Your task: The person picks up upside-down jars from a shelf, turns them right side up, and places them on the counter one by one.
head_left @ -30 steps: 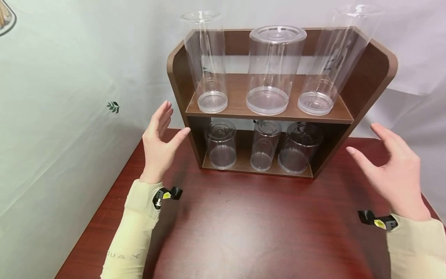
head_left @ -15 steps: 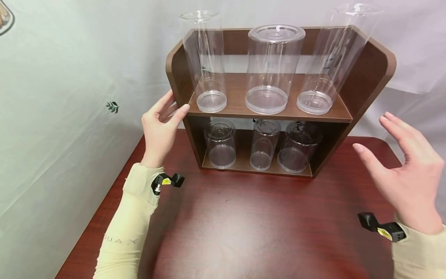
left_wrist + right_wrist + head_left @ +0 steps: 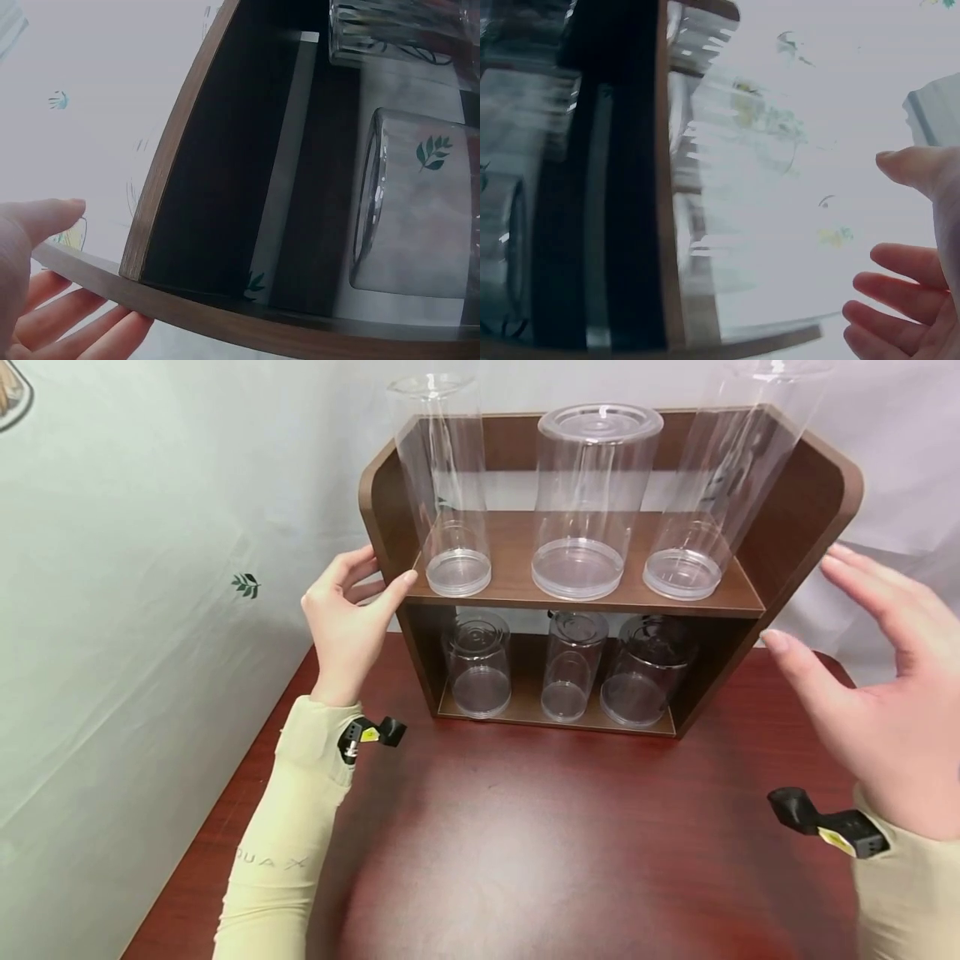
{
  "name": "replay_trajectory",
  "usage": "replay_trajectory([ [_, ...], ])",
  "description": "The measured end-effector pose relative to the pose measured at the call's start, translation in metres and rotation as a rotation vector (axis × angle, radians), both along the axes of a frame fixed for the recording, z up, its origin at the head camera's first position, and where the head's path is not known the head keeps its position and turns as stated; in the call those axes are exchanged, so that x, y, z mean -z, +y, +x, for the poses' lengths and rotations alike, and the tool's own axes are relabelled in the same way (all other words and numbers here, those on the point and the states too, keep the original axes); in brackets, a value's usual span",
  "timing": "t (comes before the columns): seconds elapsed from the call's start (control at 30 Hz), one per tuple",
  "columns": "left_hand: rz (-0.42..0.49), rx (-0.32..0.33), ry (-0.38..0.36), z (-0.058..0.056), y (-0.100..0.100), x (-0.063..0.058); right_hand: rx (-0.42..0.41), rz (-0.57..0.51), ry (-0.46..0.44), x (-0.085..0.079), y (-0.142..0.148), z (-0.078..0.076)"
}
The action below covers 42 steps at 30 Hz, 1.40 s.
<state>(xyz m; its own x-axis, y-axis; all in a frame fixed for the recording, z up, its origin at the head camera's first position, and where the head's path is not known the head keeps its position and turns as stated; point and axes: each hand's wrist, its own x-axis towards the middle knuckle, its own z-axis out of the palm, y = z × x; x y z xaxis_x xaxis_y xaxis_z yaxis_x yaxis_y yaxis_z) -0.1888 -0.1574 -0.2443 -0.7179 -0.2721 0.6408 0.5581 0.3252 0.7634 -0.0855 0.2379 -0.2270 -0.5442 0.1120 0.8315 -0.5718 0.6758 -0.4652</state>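
A brown two-tier wooden shelf [image 3: 810, 510] stands on the table. At its left side, my left hand [image 3: 341, 627] grips the side panel, thumb at the front edge by the middle board and fingers on the outer face. The left wrist view shows these fingers [image 3: 112, 330] against the panel's edge. My right hand [image 3: 892, 677] is beside the right panel, fingers spread and thumb overlapping the panel in the head view. In the right wrist view, its fingers [image 3: 900, 300] appear apart from the wood. Clear cylindrical containers stand on both tiers, including a wide one [image 3: 581, 510] at upper middle.
Two tall containers, one left [image 3: 453, 527] and one right [image 3: 705, 518], flank the wide one. Three shorter ones, including a narrow one [image 3: 572, 668], fill the lower tier. The glossy red-brown table [image 3: 510, 827] extends in front; pale sheeting [image 3: 150, 568] hangs left and behind.
My left hand has risen and closed in on the shelf's left panel. My right hand moved outward to the right, then forward and up beside the right panel. The containers keep their places.
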Motion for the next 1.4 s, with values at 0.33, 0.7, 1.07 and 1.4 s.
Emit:
replay_trajectory([
  [0.33,-0.015,-0.058,0.02,-0.024,-0.01,0.018,-0.033,-0.088,-0.008,-0.021,-0.002,-0.024],
  [0.7,-0.103,-0.096,0.062,-0.027,-0.012,0.019,-0.024,-0.346,-0.101,-0.039,-0.008,-0.033],
  [1.07,-0.149,-0.148,0.067,-0.026,-0.009,0.018,-0.16,-0.506,-0.141,-0.055,-0.009,-0.057],
  [1.4,-0.148,-0.161,0.061,-0.024,-0.007,0.016,-0.113,-0.426,-0.268,-0.069,-0.019,-0.073],
])
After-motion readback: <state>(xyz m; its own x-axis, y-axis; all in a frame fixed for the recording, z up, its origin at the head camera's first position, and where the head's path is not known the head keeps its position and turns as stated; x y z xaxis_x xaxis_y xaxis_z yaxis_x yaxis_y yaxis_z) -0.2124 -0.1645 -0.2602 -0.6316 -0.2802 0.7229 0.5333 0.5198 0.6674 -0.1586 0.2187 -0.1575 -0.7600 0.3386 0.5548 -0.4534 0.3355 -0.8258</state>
